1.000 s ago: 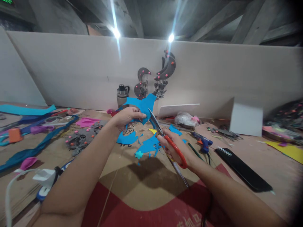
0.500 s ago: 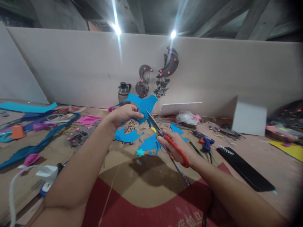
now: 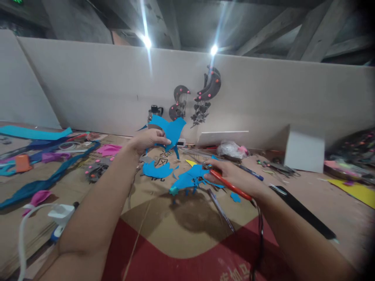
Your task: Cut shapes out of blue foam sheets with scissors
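Pinched between the thumb and fingers of my left hand (image 3: 150, 139) is a cut piece of blue sheet (image 3: 175, 130), held above the table; whether it is felt or paper I cannot tell. Red-handled scissors (image 3: 231, 184) are in my right hand (image 3: 231, 173), lower and to the right, apart from the blue piece. Their blades are mostly hidden. Below on the cardboard lie blue offcuts (image 3: 157, 170), more blue scraps (image 3: 187, 177) near the right fingers, and a small teal flower shape (image 3: 174, 191).
A pen (image 3: 221, 210) lies on the cardboard (image 3: 152, 214). To the right are a black phone (image 3: 304, 212) and a yellow sheet (image 3: 351, 192). Blue cloth strips (image 3: 52, 173) and a white plug (image 3: 61, 212) lie left. Grey moon mobiles (image 3: 209, 88) hang on the back board.
My right hand has drawn the scissors away from the blue piece, down and right. My left hand with the piece has shifted slightly left. A blue scrap now shows right of the pen.
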A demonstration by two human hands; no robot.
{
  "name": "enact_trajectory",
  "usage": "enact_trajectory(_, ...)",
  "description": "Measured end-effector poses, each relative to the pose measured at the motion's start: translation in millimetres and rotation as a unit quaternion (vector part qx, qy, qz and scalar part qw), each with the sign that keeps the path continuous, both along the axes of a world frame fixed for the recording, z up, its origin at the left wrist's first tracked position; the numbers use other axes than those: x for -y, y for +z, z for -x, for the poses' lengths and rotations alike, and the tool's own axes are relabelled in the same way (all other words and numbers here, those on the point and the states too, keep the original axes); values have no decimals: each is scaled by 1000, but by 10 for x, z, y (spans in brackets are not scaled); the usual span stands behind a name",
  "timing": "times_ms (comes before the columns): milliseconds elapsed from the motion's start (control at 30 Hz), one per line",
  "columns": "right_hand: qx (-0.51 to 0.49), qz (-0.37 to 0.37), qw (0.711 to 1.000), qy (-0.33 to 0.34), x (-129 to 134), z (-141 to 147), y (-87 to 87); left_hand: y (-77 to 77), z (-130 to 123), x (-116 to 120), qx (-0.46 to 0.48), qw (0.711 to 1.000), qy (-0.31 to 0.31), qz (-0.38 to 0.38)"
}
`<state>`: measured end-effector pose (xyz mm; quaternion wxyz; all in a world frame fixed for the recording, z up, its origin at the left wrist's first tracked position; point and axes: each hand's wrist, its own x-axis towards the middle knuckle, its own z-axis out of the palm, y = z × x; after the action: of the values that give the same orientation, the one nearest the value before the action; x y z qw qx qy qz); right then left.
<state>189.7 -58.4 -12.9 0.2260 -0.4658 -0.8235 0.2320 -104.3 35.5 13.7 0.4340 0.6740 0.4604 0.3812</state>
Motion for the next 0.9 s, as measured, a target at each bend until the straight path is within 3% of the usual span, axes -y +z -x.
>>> enact_trajectory(67, -43, -12, 999, -28, -14, -76, 61, 4, 53, -20, 12, 1000, -4, -10)
enact_trajectory(133, -154, -33, 985, -72, -50, -81, 50, -5, 36, -4, 20, 1000, -1, -11)
enact_trajectory(233, -369, -84, 922, -79, -131, 77, -57, -42, -116, 65, 9, 1000, -5, -21)
enact_trajectory(333, -448, -91, 888, -46, -209, 350, -168, -78, -310, 148, -33, 997, -38, -61)
enact_trajectory(500, -509, -54, 859, -9, -299, 659, -291, -75, -470, 259, -85, 988, -52, -115)
enact_trajectory(667, -502, -69, 862, -23, -351, 691, -436, -76, -519, 307, -94, 987, -62, -111)
enact_trajectory(733, -519, -75, 851, -44, -375, 687, -477, -103, -545, 299, -70, 990, -71, -101)
enact_trajectory(833, -593, -64, 798, -90, -421, 674, -489, -162, -602, 253, 13, 993, -82, -83)
enact_trajectory(900, -646, -28, 754, -117, -456, 649, -463, -207, -661, 210, 117, 988, -89, -51)
